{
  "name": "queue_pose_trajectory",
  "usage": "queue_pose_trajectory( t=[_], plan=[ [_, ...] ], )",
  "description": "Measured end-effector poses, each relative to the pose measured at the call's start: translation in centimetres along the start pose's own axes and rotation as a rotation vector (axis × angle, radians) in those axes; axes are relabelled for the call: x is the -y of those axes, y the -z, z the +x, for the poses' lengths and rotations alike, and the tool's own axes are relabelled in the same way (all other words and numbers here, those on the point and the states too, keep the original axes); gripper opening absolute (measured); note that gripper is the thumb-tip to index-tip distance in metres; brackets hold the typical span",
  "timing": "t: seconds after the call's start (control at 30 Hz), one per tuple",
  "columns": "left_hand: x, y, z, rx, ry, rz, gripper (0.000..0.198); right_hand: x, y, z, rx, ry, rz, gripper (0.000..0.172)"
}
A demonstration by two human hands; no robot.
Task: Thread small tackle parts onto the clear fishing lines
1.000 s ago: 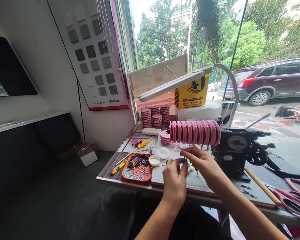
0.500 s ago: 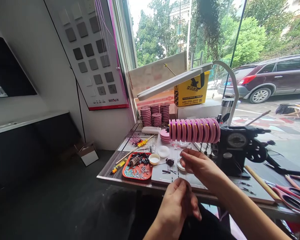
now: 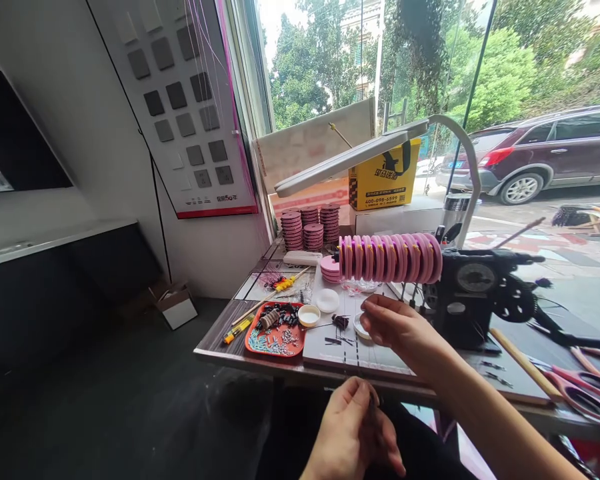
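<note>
My left hand (image 3: 353, 423) is low in front of the table edge, thumb and forefinger pinched together and the other fingers curled. What it pinches is too fine or dark to make out. Higher up, over the grey board (image 3: 380, 360), my right hand (image 3: 393, 320) holds thumb and fingertips together; nothing between them shows clearly. Just beyond it is a black winding machine (image 3: 473, 287) bearing a row of pink spools (image 3: 390, 259). Beside the right fingertips lies a small white round lid (image 3: 361, 327), partly covered. A dark bundle of thread (image 3: 340, 322) sits to its left.
An orange tray (image 3: 300, 347) holds small beads and black parts. Near it are a cream dish (image 3: 309, 316) and a white disc (image 3: 327, 300). Stacked pink spools (image 3: 293, 232) stand behind. A lamp (image 3: 350, 160) overhangs the table. Scissors (image 3: 583, 393) lie at right.
My left hand has moved down, away from the right hand, still pinched. The right hand stays in nearly the same place. The view has shifted slightly.
</note>
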State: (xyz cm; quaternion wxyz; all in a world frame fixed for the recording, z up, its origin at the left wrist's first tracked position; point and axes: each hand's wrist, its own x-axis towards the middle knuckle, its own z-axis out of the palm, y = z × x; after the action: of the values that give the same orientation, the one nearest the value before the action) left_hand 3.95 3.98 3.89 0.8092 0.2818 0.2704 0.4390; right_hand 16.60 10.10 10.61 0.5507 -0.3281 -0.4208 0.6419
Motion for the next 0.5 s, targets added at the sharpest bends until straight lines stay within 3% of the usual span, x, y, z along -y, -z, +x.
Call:
queue_pose_trajectory(
  t=[0.23,0.3,0.5],
  plan=[
    [0.6,1.1,-0.2,0.038,-0.049,-0.079,0.032,0.2,0.0,0.0,-0.015,0.008,-0.008,0.038],
    [0.7,1.6,-0.6,0.083,-0.053,-0.141,0.024,0.2,0.0,0.0,-0.016,0.011,-0.009,0.038],
    [1.6,2.9,-0.6,0.24,-0.058,-0.217,0.024,0.1,0.1,0.1,-0.024,0.009,-0.014,0.038]
  ],
)
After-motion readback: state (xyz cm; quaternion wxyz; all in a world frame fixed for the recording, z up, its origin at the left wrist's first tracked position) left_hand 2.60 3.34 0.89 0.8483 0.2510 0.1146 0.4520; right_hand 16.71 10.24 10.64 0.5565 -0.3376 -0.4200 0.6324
